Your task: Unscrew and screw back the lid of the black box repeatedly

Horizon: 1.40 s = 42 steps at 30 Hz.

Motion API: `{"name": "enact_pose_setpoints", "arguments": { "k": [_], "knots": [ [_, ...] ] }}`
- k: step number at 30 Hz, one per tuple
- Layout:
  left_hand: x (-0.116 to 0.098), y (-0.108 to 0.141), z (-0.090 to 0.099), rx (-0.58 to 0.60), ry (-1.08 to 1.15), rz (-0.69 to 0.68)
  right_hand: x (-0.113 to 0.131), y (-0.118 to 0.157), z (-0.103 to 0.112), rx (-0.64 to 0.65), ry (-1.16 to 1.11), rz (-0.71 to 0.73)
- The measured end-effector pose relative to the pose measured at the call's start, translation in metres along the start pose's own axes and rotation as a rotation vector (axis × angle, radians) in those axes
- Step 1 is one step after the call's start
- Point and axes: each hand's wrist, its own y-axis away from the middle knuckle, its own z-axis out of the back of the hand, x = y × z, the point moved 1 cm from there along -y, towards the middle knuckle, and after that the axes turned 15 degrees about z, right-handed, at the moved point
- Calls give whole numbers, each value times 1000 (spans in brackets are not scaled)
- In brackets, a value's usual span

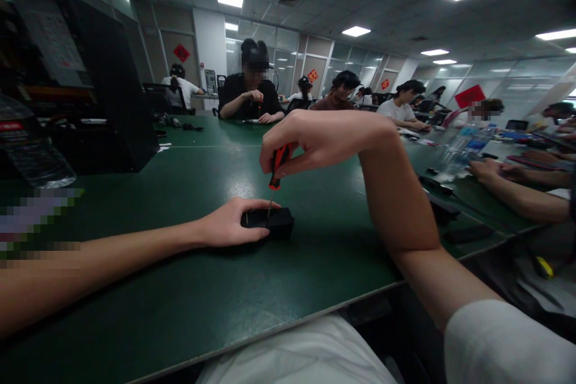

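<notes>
My right hand (310,141) is closed round the red and black handle of a screwdriver (279,159), which points down. Its thin shaft reaches the top of a small black box-shaped object (281,223) on the green table. Thumb and fingers of my left hand (234,222) grip that black object from its left end, along both sides. Whether the screwdriver's tip sits in a screw is too small to tell.
The green table (180,306) has its front edge close to my lap. An opened black computer case (108,84) and a water bottle (33,144) stand at the left. Clear bottles (463,147) and a person's hands (488,171) are at the right. Another person (252,90) sits opposite.
</notes>
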Motion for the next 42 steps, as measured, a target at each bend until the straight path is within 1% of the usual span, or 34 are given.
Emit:
{"name": "enact_pose_setpoints", "arguments": {
  "k": [6, 13, 19, 24, 26, 29, 33, 36, 38, 42],
  "knots": [
    [0, 1, 0, 4, 4, 1, 1, -3, -2, 0, 8, 33],
    [1, 0, -1, -1, 8, -5, 0, -4, -3, -2, 12, 29],
    [0, 0, 0, -5, 9, -24, 0, -6, -4, 32, 4, 13],
    [1, 0, -1, 3, 19, -25, 6, -7, -4, 9, 52, 106],
    [1, 1, -2, 6, 16, -22, 8, -8, -5, 8, 90, 120],
    [0, 2, -2, -3, 1, -37, 8, -11, -10, -9, 154, 90],
    [-4, 3, 5, -2, -54, -92, 10, -14, -15, -41, 262, -13],
    [-7, 3, 10, 0, -107, -132, 17, -12, -17, -2, 246, -12],
    [-9, 3, 9, -18, -136, -157, 23, -9, -18, 40, 228, -5],
    [-13, 4, 1, -75, -186, -138, 29, -9, -23, 62, 303, -115]
  ]
}}
